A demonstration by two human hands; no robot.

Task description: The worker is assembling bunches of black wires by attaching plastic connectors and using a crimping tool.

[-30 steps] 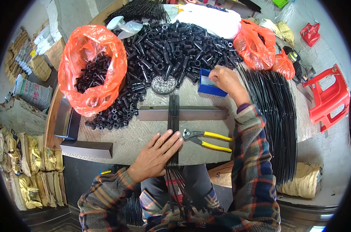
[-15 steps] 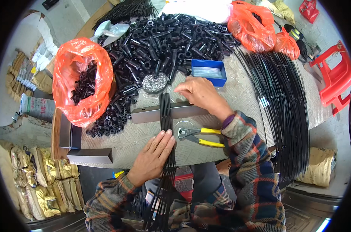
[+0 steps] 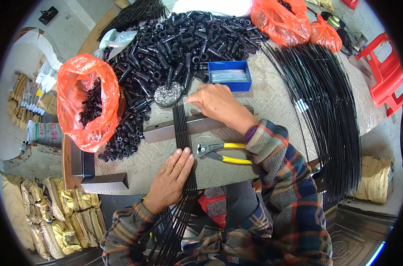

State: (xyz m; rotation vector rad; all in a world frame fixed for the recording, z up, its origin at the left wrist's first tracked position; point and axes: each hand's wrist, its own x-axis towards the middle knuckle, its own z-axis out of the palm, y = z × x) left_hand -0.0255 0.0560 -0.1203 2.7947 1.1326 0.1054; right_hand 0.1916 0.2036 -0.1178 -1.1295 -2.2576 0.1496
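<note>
My left hand (image 3: 169,181) lies flat, fingers stretched and together, on a row of thin black rods (image 3: 181,128). The rods run side by side from the table over its near edge toward my lap. Their far part crosses a grey metal bar (image 3: 159,132), and their ends stop by a round dish of small shiny metal bits (image 3: 167,95). Just right of those ends, my right hand (image 3: 219,104) hovers with curled fingers, thumb side toward the rods; whatever it may hold is hidden. Pincers with yellow handles (image 3: 226,153) lie right of the rods.
Behind the dish spreads a heap of black tubular parts (image 3: 183,40). A blue box of thin pale sticks (image 3: 230,84) stands beyond my right hand. An orange bag (image 3: 64,106) of black parts sits left. Long black rods (image 3: 325,115) hang over the right edge. A red stool (image 3: 383,75) stands farther right.
The view has shifted slightly. My left hand stays flat on the rods, and my right hand stays curled near their far ends, a little closer to the dish.
</note>
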